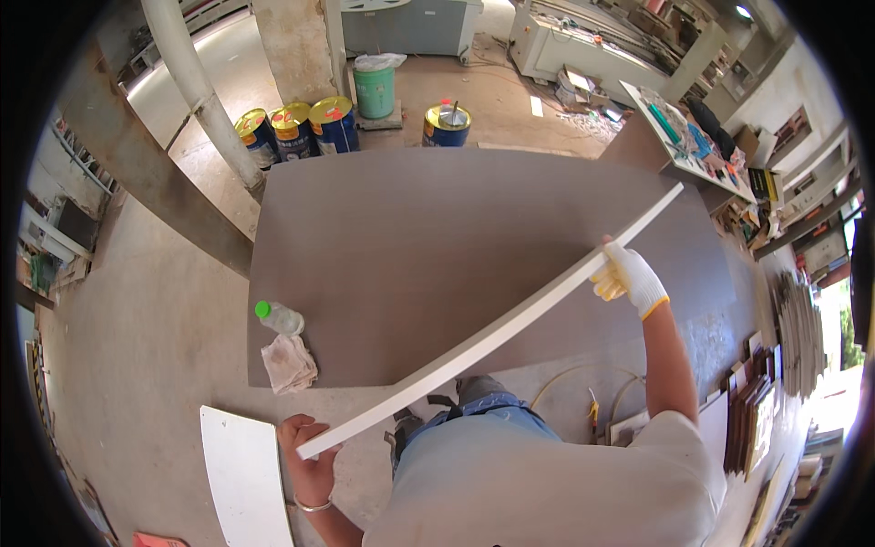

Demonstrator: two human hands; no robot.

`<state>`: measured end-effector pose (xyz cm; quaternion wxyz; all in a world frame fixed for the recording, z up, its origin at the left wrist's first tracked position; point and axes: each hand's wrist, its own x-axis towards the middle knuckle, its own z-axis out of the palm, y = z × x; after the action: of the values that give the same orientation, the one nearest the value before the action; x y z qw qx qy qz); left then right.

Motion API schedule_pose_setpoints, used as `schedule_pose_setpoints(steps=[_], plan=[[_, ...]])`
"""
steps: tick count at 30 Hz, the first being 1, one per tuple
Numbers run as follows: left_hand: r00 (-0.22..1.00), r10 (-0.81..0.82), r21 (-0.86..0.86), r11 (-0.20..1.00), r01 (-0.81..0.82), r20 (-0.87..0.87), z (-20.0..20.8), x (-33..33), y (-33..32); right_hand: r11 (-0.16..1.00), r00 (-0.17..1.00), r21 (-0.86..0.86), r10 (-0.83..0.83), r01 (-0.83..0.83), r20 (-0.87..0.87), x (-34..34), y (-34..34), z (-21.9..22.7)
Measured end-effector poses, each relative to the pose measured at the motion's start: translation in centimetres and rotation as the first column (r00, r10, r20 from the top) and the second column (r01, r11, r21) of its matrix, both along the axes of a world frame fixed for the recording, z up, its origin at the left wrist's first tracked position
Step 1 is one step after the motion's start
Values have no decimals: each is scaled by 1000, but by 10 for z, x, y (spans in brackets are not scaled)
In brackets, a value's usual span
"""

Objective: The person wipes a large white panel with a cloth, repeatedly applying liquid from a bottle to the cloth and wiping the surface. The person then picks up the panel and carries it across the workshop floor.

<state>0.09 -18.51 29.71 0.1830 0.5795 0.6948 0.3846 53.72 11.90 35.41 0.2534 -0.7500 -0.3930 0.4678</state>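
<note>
A long narrow white board (497, 334) slants across the near side of a brown-grey tabletop (437, 237), its edge toward me. My left hand (310, 460), bare and with a bracelet at the wrist, holds its near left end beyond the table's front edge. Farther up on the right, my right hand (631, 278) in a white and yellow work glove grips the board, and its far tip sticks out past the fingers. By the table's left edge lie a clear bottle (283, 319) with a green cap and a crumpled pale cloth (289, 363).
Blue drums with yellow lids (334, 126) and a green bin (375, 91) stand beyond the table. A cluttered bench (697, 141) is at the far right. A white panel (244, 474) stands at my left; stacked boards (752, 410) lean at the right. A hose (583, 368) lies on the floor.
</note>
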Motion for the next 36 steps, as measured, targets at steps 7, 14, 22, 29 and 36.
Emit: schedule_pose_setpoints(steps=[7,14,22,29,36], plan=[[428,30,230,808,-542,903,-129,55,-3,672,686,336,-357,660,-634,305,144,-109],[595,262,303,667,-681,760,-227,54,11,790,763,322,-264,522,-590,277,251,-175],[459,-88,467,239,-851,884,-274,93,14,956,860,274,48,109,-507,72,259,-212],[-43,78,-33,-126,-991,996,-275,100,-121,949,788,238,304,-205,-535,-98,187,-218],[-292,116,-174,-581,-795,949,-179,77,-292,880,694,237,471,-411,-545,-229,79,-214]])
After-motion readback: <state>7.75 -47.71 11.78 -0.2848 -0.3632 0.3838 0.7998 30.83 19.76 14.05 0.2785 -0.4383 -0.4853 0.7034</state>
